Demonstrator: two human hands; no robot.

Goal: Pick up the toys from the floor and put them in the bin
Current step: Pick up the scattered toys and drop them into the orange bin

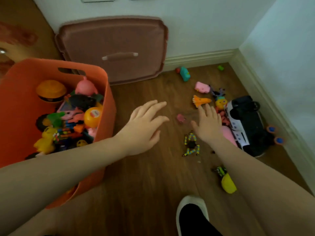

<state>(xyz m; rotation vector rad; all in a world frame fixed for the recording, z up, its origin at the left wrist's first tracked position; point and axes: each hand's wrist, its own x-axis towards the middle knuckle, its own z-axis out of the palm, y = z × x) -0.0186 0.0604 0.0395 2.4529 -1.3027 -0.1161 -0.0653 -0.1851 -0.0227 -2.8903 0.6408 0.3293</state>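
Observation:
An orange bin [18,106] at the left is full of several toys. Loose toys lie on the wooden floor to the right: an orange rocket [201,101], a pink block toy [202,86], a small pink piece [180,118], a yellow-and-blue jointed toy [190,145], a black-and-white toy car [245,125] and a teal toy [185,74]. My left hand [144,123] hovers over bare floor beside the bin, fingers straight, holding nothing. My right hand [208,123] is stretched out flat just below the rocket, empty.
The brown bin lid [112,48] leans against the white wall at the back. A yellow toy [227,183] lies near my right forearm. My slippered foot [192,217] stands at the bottom. Skirting boards [201,57] close off the corner at the right.

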